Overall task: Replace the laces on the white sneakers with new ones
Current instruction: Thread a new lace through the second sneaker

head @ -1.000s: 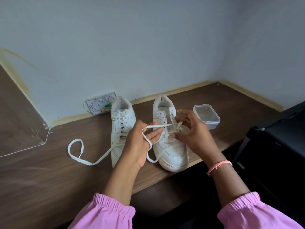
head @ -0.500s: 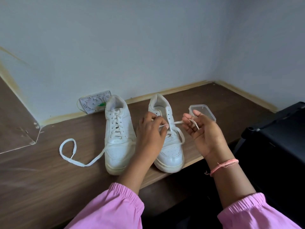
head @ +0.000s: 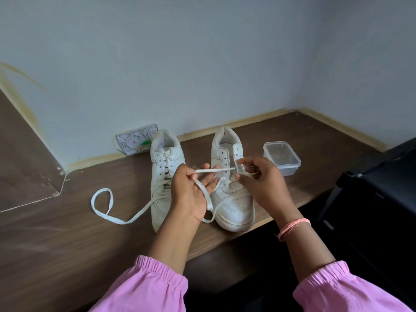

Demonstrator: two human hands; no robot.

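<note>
Both hands (head: pixel 191 194) (head: pixel 261 185) drew back, stretching one lace (head: pixel 213 170) over two sneakers (head: pixel 231 199).

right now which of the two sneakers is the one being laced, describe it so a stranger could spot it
Start at the wooden shelf along the pale wall, where two white sneakers sit side by side. Take the right sneaker, next to the clear plastic tub. Its upper eyelets are bare, while the left sneaker is laced up.
</note>
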